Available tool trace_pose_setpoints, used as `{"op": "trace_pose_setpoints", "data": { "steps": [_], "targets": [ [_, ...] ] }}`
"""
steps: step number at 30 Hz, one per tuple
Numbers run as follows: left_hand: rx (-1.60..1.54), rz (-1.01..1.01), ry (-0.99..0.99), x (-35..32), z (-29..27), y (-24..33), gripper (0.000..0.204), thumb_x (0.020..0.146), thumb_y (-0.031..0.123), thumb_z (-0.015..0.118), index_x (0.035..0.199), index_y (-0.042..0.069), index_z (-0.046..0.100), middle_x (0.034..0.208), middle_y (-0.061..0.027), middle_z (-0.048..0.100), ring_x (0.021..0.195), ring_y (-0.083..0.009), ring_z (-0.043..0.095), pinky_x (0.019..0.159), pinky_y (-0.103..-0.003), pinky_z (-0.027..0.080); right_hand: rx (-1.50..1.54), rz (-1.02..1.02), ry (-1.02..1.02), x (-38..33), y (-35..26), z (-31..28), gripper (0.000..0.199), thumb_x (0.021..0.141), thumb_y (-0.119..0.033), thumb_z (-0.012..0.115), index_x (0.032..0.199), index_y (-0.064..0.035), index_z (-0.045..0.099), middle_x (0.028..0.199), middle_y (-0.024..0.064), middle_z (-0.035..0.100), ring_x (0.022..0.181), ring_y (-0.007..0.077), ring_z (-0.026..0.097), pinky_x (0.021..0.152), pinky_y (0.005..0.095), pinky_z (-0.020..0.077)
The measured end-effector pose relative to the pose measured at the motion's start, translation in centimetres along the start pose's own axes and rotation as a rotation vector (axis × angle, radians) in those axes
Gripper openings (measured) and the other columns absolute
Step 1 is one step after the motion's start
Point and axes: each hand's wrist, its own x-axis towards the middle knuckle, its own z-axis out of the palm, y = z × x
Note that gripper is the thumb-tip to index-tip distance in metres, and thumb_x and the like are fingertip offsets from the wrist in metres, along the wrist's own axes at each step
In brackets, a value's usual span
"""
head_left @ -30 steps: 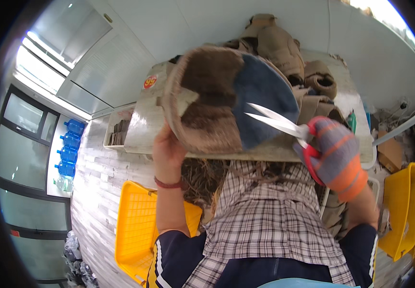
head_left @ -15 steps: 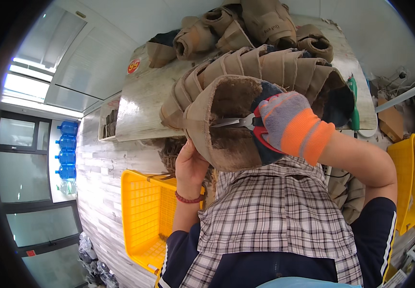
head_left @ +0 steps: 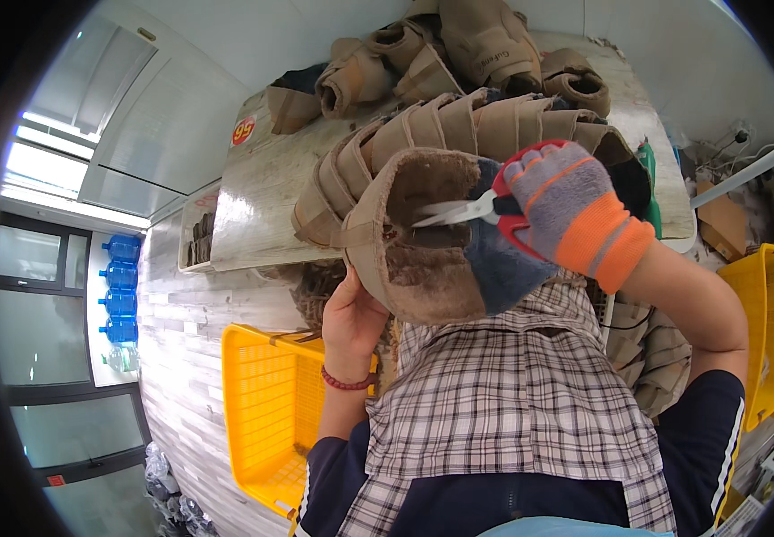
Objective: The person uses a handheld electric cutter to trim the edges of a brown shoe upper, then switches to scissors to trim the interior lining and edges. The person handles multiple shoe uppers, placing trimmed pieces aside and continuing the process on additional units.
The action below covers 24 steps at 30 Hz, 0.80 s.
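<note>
Since half a second ago the scissors (head_left: 459, 211) have pushed deeper into the open mouth of the tan fabric piece (head_left: 423, 251), and the view has tipped so more of the stacked pieces (head_left: 459, 134) shows behind.

The right hand (head_left: 566, 210), in a grey glove with an orange cuff, is closed around the red scissor handles; the blades stand slightly apart, tips inside the opening. The left hand (head_left: 351, 313), bare with a red wrist band, cups the piece from below, its fingers wrapped round the underside and mostly hidden. The piece is held up in the air, in front of the pale surface (head_left: 266, 197).

By my judgement the trimming of this piece is under way, not finished: loose fibres still line the rim. Many similar pieces lie on the surface, and a yellow crate (head_left: 266, 403) stands below the left hand.
</note>
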Motion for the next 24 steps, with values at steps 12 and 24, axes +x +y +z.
{"op": "trace_pose_setpoints", "data": {
  "steps": [12,24],
  "targets": [
    [-0.007,-0.084,0.038,-0.3,-0.4,-0.4,0.039,0.094,0.023,0.048,0.128,0.006,0.046,0.127,-0.0090,0.053,0.117,-0.0244,0.049,0.102,-0.042,0.036,-0.140,-0.045,0.003,0.9,0.5,1.6,0.034,0.084,-0.036,0.055,0.101,-0.0071,0.059,0.092,0.0105,0.061,0.087,0.0269,0.058,0.080,0.0384,0.0459],
    [-0.080,-0.118,-0.027,0.2,-0.8,-0.4,0.039,0.093,0.019,0.048,0.129,0.005,0.045,0.127,-0.0096,0.053,0.118,-0.0239,0.049,0.102,-0.042,0.037,-0.096,-0.010,-0.041,1.6,0.6,1.9,0.024,0.076,-0.028,0.063,0.090,-0.0085,0.064,0.074,0.0062,0.063,0.070,0.0225,0.063,0.060,0.0314,0.0498]
  ]
}}
